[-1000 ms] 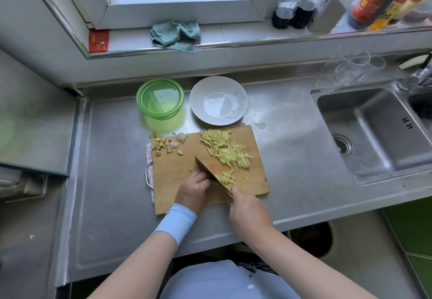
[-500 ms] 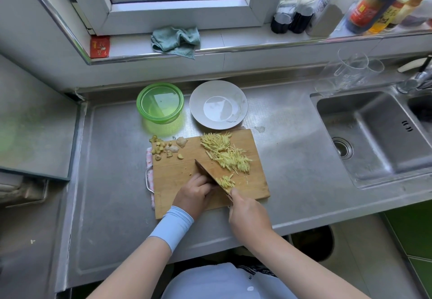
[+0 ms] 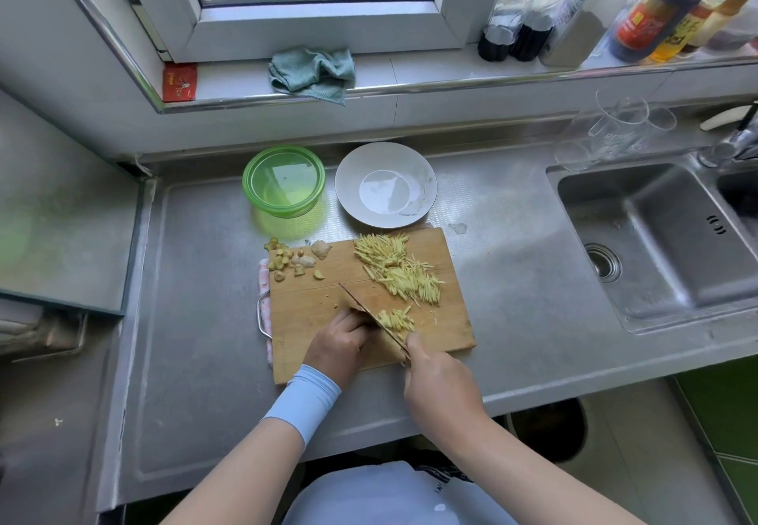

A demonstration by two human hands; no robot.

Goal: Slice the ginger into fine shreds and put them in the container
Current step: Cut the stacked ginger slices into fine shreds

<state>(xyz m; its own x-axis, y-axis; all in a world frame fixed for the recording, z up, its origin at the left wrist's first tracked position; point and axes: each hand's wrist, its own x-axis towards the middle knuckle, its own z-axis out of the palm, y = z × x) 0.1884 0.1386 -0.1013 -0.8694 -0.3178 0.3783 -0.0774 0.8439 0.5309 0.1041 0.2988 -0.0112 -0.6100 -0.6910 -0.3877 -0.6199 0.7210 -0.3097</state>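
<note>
On my grey metal counter (image 3: pixel 197 311) sits a pink cloth (image 3: pixel 263 278) under the wooden board (image 3: pixel 311 315) — and just behind, a green container (image 3: pixel 283 208) beside a white plate (image 3: pixel 424 180).

Home kitchen: steel counter (image 3: pixel 197 278), sink (image 3: pixel 656 245), sauce bottles (image 3: pixel 644 12) on windowsill (image 3: pixel 430 69)

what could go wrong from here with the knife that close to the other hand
1. The knife, gripped by the right hand, runs right beside the curled fingers of the left hand; a slip could nick them.
2. The shreds lie near the cutting board's right edge, while the green container sits beyond its far left corner; some may spill onto the counter during transfer.
</note>
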